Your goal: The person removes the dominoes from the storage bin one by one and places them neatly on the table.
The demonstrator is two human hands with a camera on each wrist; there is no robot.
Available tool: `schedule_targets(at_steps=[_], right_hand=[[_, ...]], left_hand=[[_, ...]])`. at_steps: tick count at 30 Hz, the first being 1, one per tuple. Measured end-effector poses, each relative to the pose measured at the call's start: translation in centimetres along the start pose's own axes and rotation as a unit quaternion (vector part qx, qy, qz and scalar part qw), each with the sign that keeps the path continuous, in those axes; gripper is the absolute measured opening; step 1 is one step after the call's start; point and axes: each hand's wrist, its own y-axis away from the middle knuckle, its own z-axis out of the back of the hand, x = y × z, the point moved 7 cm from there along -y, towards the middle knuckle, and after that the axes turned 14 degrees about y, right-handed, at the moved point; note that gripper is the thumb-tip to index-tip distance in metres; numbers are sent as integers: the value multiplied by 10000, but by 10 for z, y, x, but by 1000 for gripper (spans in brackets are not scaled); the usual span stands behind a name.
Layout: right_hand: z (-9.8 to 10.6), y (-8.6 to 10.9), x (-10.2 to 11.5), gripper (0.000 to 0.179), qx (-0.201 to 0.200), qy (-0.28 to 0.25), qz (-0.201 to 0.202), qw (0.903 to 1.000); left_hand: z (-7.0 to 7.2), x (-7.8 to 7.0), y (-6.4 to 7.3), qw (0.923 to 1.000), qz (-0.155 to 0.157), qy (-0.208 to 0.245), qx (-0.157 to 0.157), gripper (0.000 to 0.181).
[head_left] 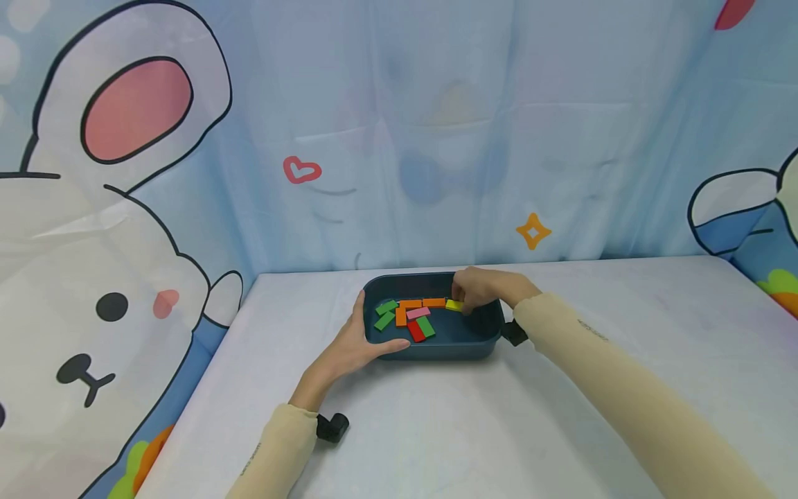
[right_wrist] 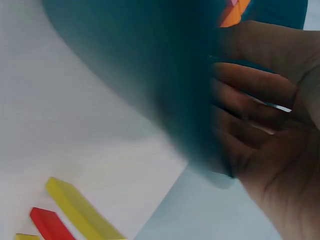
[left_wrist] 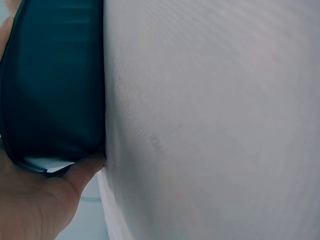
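Observation:
A dark teal rectangular bin [head_left: 436,352] stands on the white table. My left hand [head_left: 349,346] holds its near left corner, with the fingers along the left end and the thumb against the front wall. Inside the bin's right part, my right hand [head_left: 476,287] reaches down and its fingertips pinch a yellow block [head_left: 454,305]. That block continues a row of orange blocks [head_left: 433,303]. Left of it on the bin floor lie green blocks [head_left: 384,321], a pink block [head_left: 418,313] and a red block [head_left: 415,330]. The right fingertips are partly hidden in the right wrist view.
The right wrist view also shows a yellow bar [right_wrist: 80,210] and a red bar [right_wrist: 50,224] on a white surface outside the bin. A printed blue curtain [head_left: 436,138] hangs behind the table [head_left: 424,430].

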Motion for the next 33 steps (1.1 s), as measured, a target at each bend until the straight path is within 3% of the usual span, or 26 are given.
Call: schedule_targets(at_steps=[10,22,29,33], right_hand=[[2,-10,9,33,542,329,-162,9979],[4,-22,21,18,603,873,-535,9929],[0,-20,29,15,681,1443,-420,9863],[-2,-21,29,15,713,1487,-395,9855]], left_hand=[[-1,2,0,10000,11,16,38,139],[1,1,1,9999,-24,110,48,138],[1,-1,1,10000,-22,68,44,139],[1,0,1,10000,-17,20,32,140]])
